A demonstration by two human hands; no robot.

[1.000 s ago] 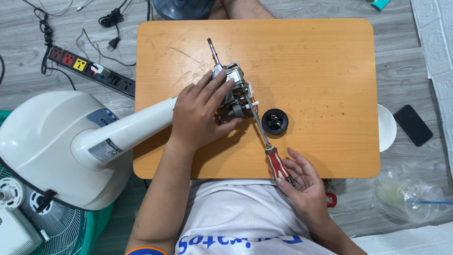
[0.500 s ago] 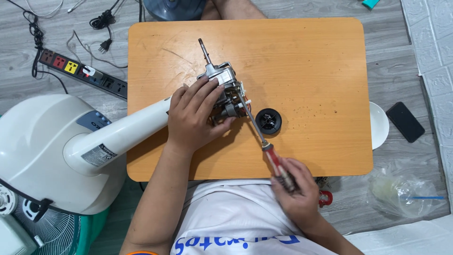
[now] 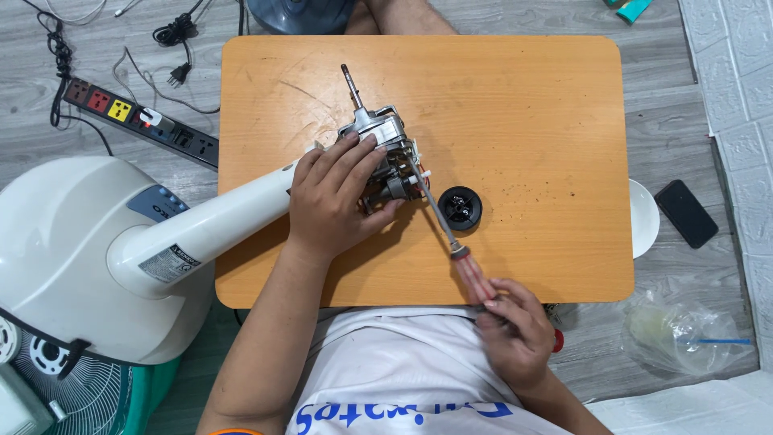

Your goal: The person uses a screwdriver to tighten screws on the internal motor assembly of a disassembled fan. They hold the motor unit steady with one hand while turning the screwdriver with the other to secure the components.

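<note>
Orange table, left hand on fan motor, screwdriver

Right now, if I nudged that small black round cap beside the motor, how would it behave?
The cap looks small and plastic, so probably light. It lies flat on the smooth table, so it would likely slide, not roll.

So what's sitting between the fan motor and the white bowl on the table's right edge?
In the head view, only a round black cap lies between the motor and bowl; the rest is bare table.
</note>
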